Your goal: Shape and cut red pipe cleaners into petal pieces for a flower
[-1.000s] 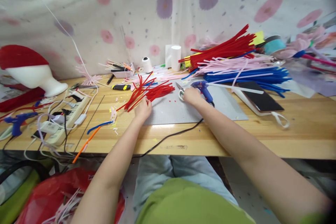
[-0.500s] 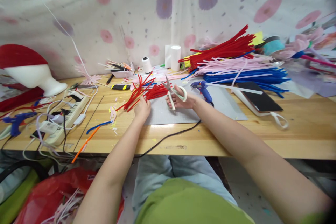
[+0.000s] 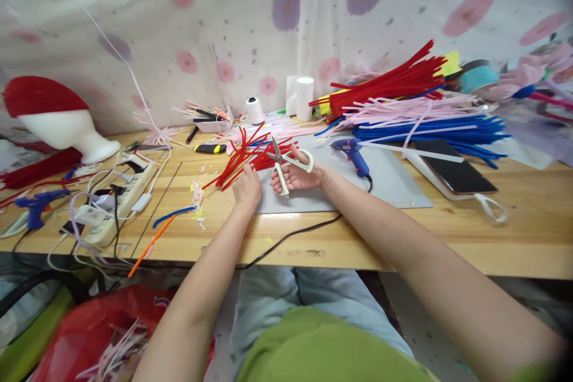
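Note:
A loose pile of red pipe cleaners [image 3: 239, 158] lies at the middle of the table, partly over a grey board [image 3: 398, 182]. My left hand [image 3: 248, 186] is closed at the pile's near side, its fingers around a red pipe cleaner, mostly hidden. White-handled scissors [image 3: 281, 160] rest in my right hand [image 3: 301, 179], their blades parted and pointing up and left over the red stems. Through one handle loop pass fingers of that hand, palm turned up. On the board to the right lies a blue glue gun [image 3: 356, 155].
Bundles of red [image 3: 389, 83], pink [image 3: 403, 108] and blue pipe cleaners [image 3: 439, 133] are stacked at the back right, with a phone [image 3: 454, 166] in front. A power strip [image 3: 120, 203] with tangled cords and a foam head [image 3: 58, 131] stand left. A black cord [image 3: 290, 231] crosses the front.
My right hand has brought the scissors left, closer to my left hand and the red pipe cleaners. The whole view has shifted slightly; my left hand stays by the pile.

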The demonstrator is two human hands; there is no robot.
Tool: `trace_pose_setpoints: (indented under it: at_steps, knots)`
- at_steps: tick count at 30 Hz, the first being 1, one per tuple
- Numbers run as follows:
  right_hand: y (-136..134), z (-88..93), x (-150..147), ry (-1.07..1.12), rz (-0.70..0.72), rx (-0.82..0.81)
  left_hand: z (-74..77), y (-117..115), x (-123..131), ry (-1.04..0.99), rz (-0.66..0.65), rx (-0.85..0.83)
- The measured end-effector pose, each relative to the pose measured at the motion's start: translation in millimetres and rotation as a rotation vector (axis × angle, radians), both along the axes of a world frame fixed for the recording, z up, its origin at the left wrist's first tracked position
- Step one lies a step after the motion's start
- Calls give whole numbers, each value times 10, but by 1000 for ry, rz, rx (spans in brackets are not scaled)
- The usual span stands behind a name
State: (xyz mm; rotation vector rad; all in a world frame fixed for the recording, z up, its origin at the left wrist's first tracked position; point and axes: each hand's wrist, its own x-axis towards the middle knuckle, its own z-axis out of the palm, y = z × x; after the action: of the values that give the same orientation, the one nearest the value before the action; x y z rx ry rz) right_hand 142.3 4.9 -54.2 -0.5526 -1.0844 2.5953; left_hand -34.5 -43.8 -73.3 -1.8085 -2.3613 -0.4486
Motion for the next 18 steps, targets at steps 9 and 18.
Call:
trace_pose_setpoints:
  at_steps: [9, 18]
  knots:
    - [9, 4, -60, 140, -146, -6, -68, 2, -28, 33, -145, 5]
    - [-14, 80, -40, 194, -264, 45, -106, -7, -56, 13, -269, 52]
